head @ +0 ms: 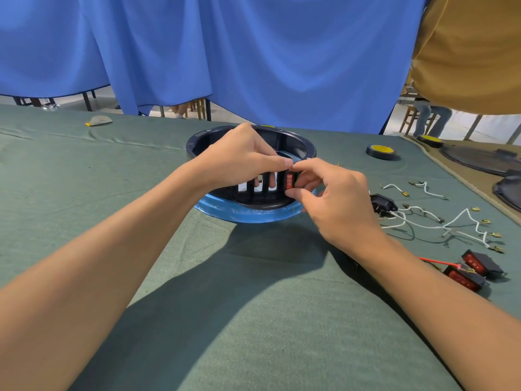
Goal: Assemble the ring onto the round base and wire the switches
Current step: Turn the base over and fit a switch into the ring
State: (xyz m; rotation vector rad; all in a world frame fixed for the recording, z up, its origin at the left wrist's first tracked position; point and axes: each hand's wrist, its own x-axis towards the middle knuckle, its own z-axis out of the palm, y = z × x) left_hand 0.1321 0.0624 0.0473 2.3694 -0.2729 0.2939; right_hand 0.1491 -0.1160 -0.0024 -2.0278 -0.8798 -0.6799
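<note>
ring (197, 143): black, standing on the blue base (253, 216), middle of the green table (253, 306)
left hand (239, 159): curled over the ring's near wall, fingers visible through the slots
right hand (335, 198): pinching a red switch (289, 181) at the rightmost slot
right side: spare switches (479, 265), white wires (428, 226), tape roll (380, 151)

Bright and sharp — light perhaps from above throws soft shadows on the cloth (84, 170) — edges bowed.
</note>
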